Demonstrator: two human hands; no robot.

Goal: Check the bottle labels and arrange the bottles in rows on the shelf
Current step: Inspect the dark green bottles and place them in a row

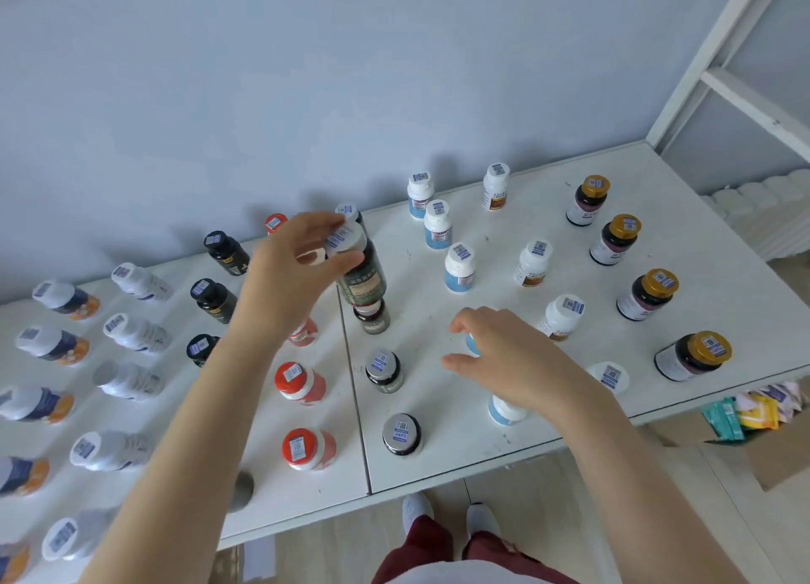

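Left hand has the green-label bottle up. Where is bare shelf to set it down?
The green-label bottle should fit on bare shelf between the grey-capped bottles and the blue-label bottles, ahead of the right hand. A wider lane runs between the brown-label bottles and the gold-capped bottles. Left of the seam it is crowded, row on row.

Shelf [683, 215]: white, two boards meeting at a dark seam [356, 390].
Right edge: four gold-capped bottles [648, 294] in a column.
Next column: white brown-labelled bottles [532, 263].
Middle: white blue-labelled bottles [459, 268], one at the front partly hidden.
Beside the seam, right board: grey-capped jars [383, 371].
Left board, right to left: columns of red-capped bottles [300, 384], black bottles [212, 298], white bottles [136, 333], orange-and-navy bottles [52, 344].
Caps: barcode stickers.
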